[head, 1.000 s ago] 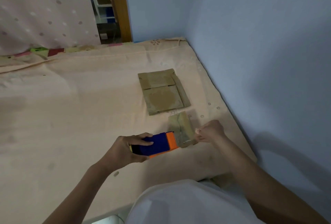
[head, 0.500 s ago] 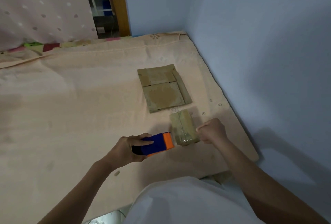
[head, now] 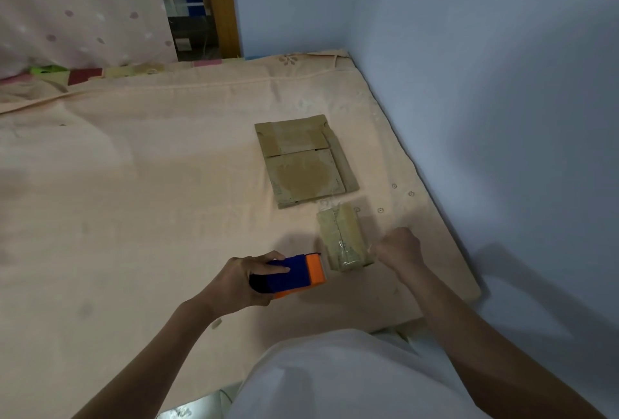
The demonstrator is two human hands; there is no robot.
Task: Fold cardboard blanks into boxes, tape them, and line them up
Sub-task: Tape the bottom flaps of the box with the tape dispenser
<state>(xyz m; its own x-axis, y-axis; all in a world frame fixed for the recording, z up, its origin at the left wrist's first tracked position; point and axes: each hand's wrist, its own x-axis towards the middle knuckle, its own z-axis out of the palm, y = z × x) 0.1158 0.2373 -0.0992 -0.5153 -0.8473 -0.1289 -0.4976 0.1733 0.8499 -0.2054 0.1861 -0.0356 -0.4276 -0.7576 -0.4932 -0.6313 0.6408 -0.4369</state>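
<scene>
Head view looks down over a peach bedsheet (head: 140, 204) pulled across a bed that sits tight in the corner of pale blue walls (head: 485, 83). Near the bed's front edge the person's left hand (head: 241, 279) wraps around a blue and orange tape dispenser (head: 294, 273), thumb laid along its top, the orange end pointing at a small folded cardboard box (head: 341, 237) just beside it. That box lies on the sheet with clear tape shining along its top seam and over its near end. Right hand (head: 398, 249) sits at the box's right side, curled into a fist; it seems to pinch something clear at the box's near corner, though whether it truly grips tape I cannot tell. Beyond the box, close to it but apart, a stack of flat cardboard blanks (head: 303, 162) rests on the sheet. Further back a spotted pink curtain (head: 77, 6) hangs left of a wooden door frame (head: 219, 3)
</scene>
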